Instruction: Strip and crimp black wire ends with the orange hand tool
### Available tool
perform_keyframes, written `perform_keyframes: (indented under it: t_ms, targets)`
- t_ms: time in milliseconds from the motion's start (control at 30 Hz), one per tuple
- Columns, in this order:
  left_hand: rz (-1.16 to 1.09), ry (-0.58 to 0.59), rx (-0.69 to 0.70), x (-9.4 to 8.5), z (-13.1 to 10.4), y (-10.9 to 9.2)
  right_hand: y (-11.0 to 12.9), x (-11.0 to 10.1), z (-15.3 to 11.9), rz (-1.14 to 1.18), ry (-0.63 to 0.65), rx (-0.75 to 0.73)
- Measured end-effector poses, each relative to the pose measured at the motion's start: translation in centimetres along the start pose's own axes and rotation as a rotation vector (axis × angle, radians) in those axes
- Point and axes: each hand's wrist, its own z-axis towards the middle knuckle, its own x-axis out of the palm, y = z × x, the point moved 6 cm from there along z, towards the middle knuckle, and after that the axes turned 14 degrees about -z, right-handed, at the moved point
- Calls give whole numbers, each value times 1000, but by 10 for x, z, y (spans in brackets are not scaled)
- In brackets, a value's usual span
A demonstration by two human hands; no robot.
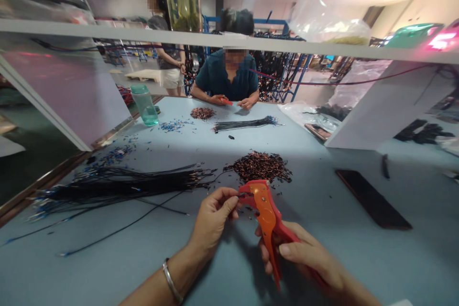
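Left hand (215, 213) pinches a dark wire (242, 195) into the red-orange stripper (264, 210), right hand (308, 248) clamped round it, presumably for alignment and leverage.

Left hand (213, 215) and right hand (306, 248) bare
A slim, rounded, silver-coloured bangle (170, 279) is worn on the left wrist (188, 254).

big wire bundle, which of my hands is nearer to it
Left. Your left hand is just to the right of the big wire bundle; your right hand is farther right, gripping the stripper.
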Motion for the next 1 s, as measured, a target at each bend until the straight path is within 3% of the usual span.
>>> perform_keyframes:
  t_ms: [733,1000]
  targets:
    - [1,22,-3,-1,0,-1,1,2,0,-1,5,-35]
    - [-64,15,-45,-2,1,3,-6,0,-1,4,-52,2]
